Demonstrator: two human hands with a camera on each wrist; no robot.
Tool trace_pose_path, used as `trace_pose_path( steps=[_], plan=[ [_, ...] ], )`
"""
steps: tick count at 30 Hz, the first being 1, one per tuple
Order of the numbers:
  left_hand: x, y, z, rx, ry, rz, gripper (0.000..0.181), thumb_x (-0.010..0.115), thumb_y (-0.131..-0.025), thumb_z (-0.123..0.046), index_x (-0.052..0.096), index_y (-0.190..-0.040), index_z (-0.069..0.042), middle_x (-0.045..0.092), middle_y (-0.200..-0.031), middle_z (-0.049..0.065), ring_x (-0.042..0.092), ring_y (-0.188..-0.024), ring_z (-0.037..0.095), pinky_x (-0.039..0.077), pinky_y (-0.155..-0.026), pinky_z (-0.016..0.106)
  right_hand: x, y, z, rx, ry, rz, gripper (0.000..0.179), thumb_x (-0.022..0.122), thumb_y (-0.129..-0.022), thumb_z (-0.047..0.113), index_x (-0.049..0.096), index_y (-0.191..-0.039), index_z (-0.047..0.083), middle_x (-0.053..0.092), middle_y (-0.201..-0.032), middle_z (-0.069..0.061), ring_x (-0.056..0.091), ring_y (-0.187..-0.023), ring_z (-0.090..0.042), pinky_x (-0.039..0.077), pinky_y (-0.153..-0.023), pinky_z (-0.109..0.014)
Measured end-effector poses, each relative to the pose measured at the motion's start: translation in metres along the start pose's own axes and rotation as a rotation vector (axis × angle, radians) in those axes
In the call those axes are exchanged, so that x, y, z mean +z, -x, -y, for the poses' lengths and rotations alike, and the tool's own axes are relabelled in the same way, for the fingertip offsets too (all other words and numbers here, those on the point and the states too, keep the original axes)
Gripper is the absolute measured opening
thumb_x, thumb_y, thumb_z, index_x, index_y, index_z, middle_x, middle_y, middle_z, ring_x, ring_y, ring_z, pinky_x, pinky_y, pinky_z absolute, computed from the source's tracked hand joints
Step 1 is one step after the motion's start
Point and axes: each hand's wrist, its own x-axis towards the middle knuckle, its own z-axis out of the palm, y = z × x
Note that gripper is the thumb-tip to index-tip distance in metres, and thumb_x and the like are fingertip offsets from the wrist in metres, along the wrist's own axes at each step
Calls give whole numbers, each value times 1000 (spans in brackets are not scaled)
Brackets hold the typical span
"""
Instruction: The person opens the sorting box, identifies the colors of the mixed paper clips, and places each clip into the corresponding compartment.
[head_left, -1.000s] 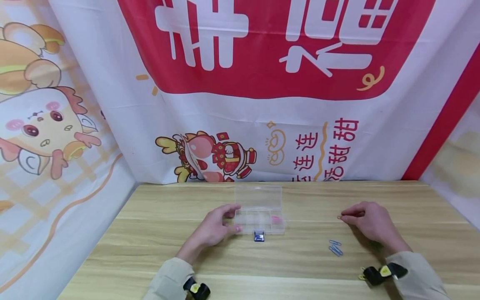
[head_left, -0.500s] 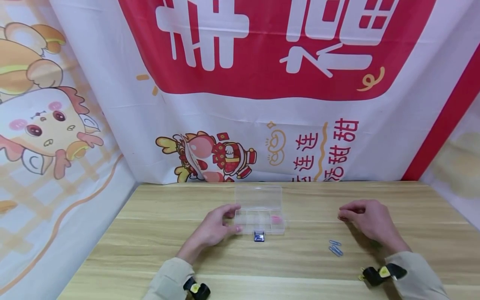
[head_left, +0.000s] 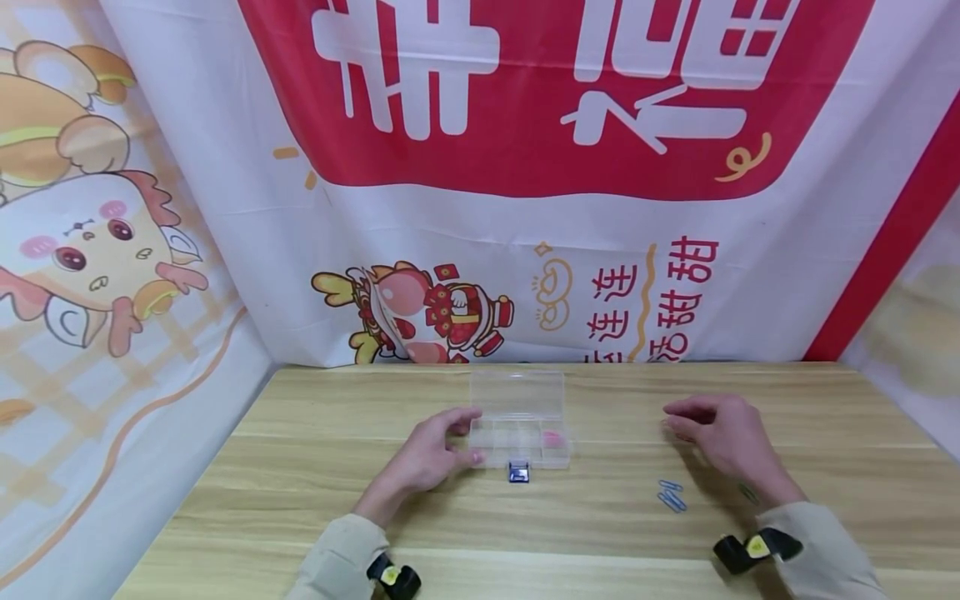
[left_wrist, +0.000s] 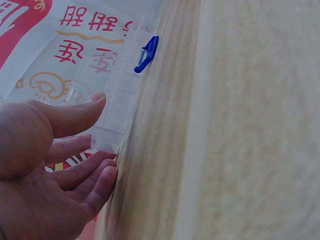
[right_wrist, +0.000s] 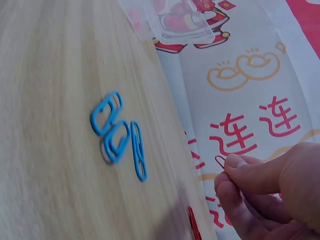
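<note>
A clear compartment box [head_left: 517, 442] stands near the table's back with its lid [head_left: 517, 396] raised. Its blue latch [head_left: 518, 472] faces front, and small pink pieces [head_left: 553, 439] lie in a right-hand compartment. My left hand [head_left: 427, 454] holds the box's left end; the left wrist view has the thumb on one side and fingers on the other. Over the table to the right, my right hand [head_left: 723, 433] pinches a thin red paper clip [right_wrist: 220, 161] between thumb and index finger, mostly covered by the fingertips. Several blue paper clips [right_wrist: 117, 135] lie nearby.
Another red paper clip [right_wrist: 194, 223] lies near the table edge below the right hand. A greenish clip [head_left: 748, 493] shows beside the right wrist. Behind the table [head_left: 600, 533] hangs a printed cloth [head_left: 525, 225].
My right hand has shifted left and slightly away with the pinched paper clip, uncovering the greenish clip by the wrist. The left hand and box have stayed in place.
</note>
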Motion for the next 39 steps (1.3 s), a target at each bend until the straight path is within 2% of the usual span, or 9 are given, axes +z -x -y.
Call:
trace_pose_path(
  steps=[5,9,13,18,22,31,39],
  plan=[
    [0,-1,1,6,-7,0,63,83,-92,-18,59,-149,-13,64,-141,12,59,-132,30,57,-108,49,8,0,5,-26,-9,-2,23,75,-100,20,80,-119,8,80,-115,-13,70,-100,-23,55,-73,-20],
    [0,-1,2,9,-8,3,63,83,-92,-18,59,-150,-13,64,-142,12,59,-133,31,58,-108,49,14,0,12,-10,-32,19,21,73,-102,21,80,-117,9,81,-109,-10,68,-96,-20,55,-73,-24],
    [0,-1,2,12,-8,4,63,83,-92,-18,59,-150,-13,64,-143,12,59,-134,31,57,-109,49,19,2,21,0,-48,31,20,73,-102,24,81,-113,9,80,-101,-7,66,-89,-19,54,-70,-25],
    [0,-1,2,17,-4,3,63,83,-91,-18,59,-150,-13,64,-143,13,59,-134,32,57,-109,50,29,3,31,-25,-76,0,17,74,-101,22,81,-108,9,79,-90,-6,65,-79,-17,54,-64,-24],
    [0,-1,2,14,-6,1,64,84,-91,-19,59,-150,-13,64,-144,12,59,-134,32,57,-109,50,37,3,39,-44,-102,-23,14,75,-100,20,82,-105,9,79,-88,-6,66,-77,-15,54,-63,-23],
    [0,-1,3,11,-20,-8,64,84,-91,-21,59,-150,-15,64,-144,11,59,-135,32,53,-113,53,50,6,56,-89,-151,5,10,76,-99,15,82,-104,10,78,-85,-5,65,-76,-14,52,-62,-22],
    [0,-1,3,19,-17,-5,64,83,-91,-20,59,-150,-14,64,-144,11,59,-135,32,52,-115,55,68,10,76,-46,-227,53,8,77,-97,13,82,-103,11,79,-89,-5,67,-79,-15,55,-65,-24]
  ],
)
